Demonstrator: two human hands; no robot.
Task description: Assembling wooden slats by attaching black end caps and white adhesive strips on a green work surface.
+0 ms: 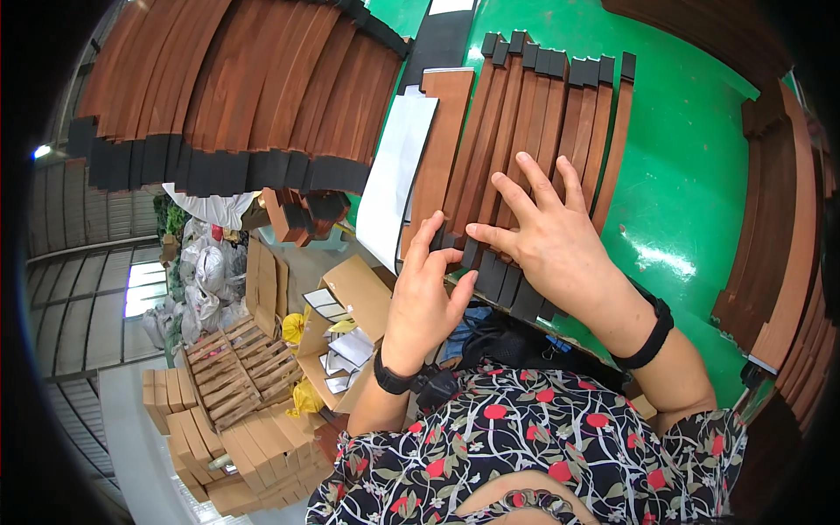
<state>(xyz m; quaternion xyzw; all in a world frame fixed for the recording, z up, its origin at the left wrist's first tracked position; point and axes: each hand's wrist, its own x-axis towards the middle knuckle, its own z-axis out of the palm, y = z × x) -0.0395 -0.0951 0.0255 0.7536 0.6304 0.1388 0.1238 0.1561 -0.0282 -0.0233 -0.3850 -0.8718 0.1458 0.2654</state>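
In front of me a row of reddish-brown wooden slats (531, 114) with black ends lies side by side on a green tabletop. My right hand (551, 236) rests over their near part, its fingers spread and holding nothing. Beside the near left end of the row is my left hand (420, 302), fingers bent but apart, with the fingertips close to a brown board (443, 122). Whether they touch it I cannot tell. A white sheet (396, 175) lies along the left side of that board.
A large stack of black-ended wooden slats (236, 79) stands at the far left. More brown boards (770, 227) lie along the right. Below left are an open cardboard box (363, 302), a wooden pallet (241, 367) and stacked cartons (254, 455).
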